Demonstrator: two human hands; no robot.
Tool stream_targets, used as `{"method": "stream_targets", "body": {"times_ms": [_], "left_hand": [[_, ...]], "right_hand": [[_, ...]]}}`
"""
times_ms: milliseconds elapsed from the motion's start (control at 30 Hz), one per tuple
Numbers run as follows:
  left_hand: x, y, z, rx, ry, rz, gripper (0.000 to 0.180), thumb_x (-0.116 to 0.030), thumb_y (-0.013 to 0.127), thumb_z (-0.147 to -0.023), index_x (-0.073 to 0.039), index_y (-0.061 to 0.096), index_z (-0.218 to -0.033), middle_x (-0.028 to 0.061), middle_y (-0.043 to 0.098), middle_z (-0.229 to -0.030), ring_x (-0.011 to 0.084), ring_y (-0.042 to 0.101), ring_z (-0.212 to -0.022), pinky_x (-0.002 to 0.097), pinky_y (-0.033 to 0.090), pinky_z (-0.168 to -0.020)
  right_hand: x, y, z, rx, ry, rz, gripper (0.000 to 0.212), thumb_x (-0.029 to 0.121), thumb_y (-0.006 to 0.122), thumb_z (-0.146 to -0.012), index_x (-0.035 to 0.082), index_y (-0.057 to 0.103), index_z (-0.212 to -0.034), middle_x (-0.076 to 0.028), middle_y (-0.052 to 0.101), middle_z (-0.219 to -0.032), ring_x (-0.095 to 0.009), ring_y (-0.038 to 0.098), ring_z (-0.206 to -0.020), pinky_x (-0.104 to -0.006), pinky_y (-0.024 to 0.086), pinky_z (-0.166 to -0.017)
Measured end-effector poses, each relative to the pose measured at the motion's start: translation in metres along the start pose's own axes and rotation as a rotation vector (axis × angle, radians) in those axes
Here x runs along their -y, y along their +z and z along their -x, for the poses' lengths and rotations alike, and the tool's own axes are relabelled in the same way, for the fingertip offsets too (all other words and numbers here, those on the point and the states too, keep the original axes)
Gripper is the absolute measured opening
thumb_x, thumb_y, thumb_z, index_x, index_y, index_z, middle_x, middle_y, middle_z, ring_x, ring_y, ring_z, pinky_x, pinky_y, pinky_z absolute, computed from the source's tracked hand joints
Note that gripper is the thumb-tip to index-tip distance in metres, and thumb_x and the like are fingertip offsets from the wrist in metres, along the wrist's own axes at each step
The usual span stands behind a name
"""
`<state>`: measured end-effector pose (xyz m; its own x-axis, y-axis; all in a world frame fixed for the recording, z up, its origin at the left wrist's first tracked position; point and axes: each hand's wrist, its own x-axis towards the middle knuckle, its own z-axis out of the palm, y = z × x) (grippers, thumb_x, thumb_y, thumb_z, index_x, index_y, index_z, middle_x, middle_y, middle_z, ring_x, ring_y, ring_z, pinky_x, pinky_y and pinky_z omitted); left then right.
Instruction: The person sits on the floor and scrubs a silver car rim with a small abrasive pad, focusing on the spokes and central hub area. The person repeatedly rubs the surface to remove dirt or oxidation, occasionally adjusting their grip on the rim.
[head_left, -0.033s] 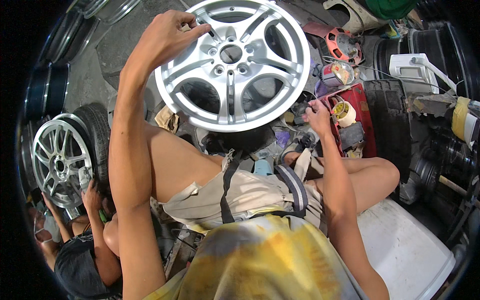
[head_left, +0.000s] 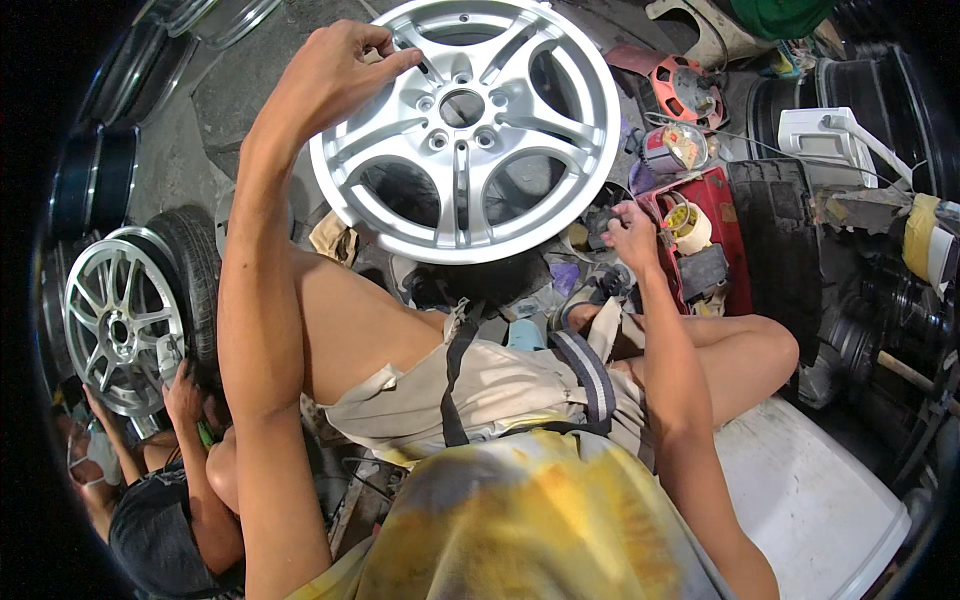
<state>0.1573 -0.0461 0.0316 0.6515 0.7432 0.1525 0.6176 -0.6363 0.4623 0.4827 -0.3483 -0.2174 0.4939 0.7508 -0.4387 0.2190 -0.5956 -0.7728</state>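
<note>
A silver alloy wheel rim [head_left: 462, 190] with split spokes lies face up in front of me. Over its upper left edge, my left hand [head_left: 345, 70] has curled fingers and its thumb along a spoke. A small tan bit shows between those fingers, too little to name. My right hand [head_left: 635, 238] is off the rim, to its lower right, with fingers bent together near a small dark block. Whether they grip that block is hard to make out. Right beside this hand stands a red open box [head_left: 735, 250] holding a yellow-and-cream roll-like item [head_left: 688, 228].
An open paint can [head_left: 675, 148] and an orange-red round part [head_left: 687, 92] sit beyond the box. At left, a co-worker's hand [head_left: 183, 398] holds a pale tool against another silver wheel [head_left: 122, 330]. A white flat-topped surface [head_left: 810, 500] is at lower right.
My right hand has shifted very slightly to the left. The left hand and the wheel rim stay where they were.
</note>
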Motion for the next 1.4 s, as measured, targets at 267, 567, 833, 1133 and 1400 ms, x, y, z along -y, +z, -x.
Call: {"method": "stream_targets", "body": {"times_ms": [267, 567, 833, 1133, 1400], "left_hand": [[0.001, -0.001, 0.002, 0.039, -0.046, -0.059, 0.045, -0.045, 0.069, -0.092, -0.004, 0.067, -0.074, 0.0020, 0.049, -0.054, 0.0097, 0.043, -0.048, 0.0289, 0.034, -0.047], [-0.016, -0.017, 0.015, 0.134, -0.167, -0.028, 0.043, -0.040, 0.069, -0.092, -0.001, 0.066, -0.074, 0.0039, 0.050, -0.058, 0.0114, 0.040, -0.052, 0.0312, 0.031, -0.048], [-0.013, -0.011, 0.010, 0.057, -0.080, -0.065, 0.043, -0.041, 0.069, -0.092, -0.002, 0.067, -0.075, 0.0026, 0.048, -0.056, 0.0106, 0.040, -0.051, 0.0304, 0.030, -0.047], [-0.011, -0.002, 0.001, -0.015, 0.079, -0.066, 0.046, -0.047, 0.069, -0.091, -0.003, 0.071, -0.079, 0.0040, 0.050, -0.055, 0.0129, 0.045, -0.049, 0.0305, 0.033, -0.046], [-0.011, -0.004, 0.002, 0.062, 0.001, -0.051, 0.046, -0.049, 0.070, -0.089, -0.003, 0.072, -0.083, 0.0049, 0.053, -0.057, 0.0132, 0.048, -0.050, 0.0294, 0.036, -0.047]], "right_hand": [[-0.015, 0.042, -0.017, 0.092, -0.009, 0.599, 0.028, 0.019, 0.079, -0.075, 0.003, 0.072, -0.097, -0.019, 0.072, -0.091, -0.037, 0.069, -0.093, -0.0425, 0.054, -0.087], [-0.021, 0.056, -0.025, -0.029, -0.084, 0.847, 0.023, 0.013, 0.053, -0.092, 0.004, 0.074, -0.097, -0.023, 0.071, -0.095, -0.041, 0.069, -0.094, -0.0501, 0.055, -0.085], [-0.011, 0.036, -0.033, 0.150, -0.062, 0.679, 0.017, 0.011, 0.071, -0.080, 0.003, 0.074, -0.095, -0.020, 0.074, -0.091, -0.036, 0.072, -0.085, -0.0427, 0.056, -0.087], [-0.013, 0.003, -0.045, 0.324, 0.219, -0.026, 0.017, -0.004, 0.073, -0.081, -0.007, 0.061, -0.093, -0.019, 0.072, -0.083, -0.023, 0.075, -0.074, -0.0313, 0.061, -0.059], [-0.027, 0.001, -0.044, 0.268, 0.073, 0.202, 0.026, 0.005, 0.082, -0.078, 0.000, 0.057, -0.087, -0.011, 0.066, -0.071, -0.017, 0.067, -0.060, -0.0322, 0.054, -0.051]]}}
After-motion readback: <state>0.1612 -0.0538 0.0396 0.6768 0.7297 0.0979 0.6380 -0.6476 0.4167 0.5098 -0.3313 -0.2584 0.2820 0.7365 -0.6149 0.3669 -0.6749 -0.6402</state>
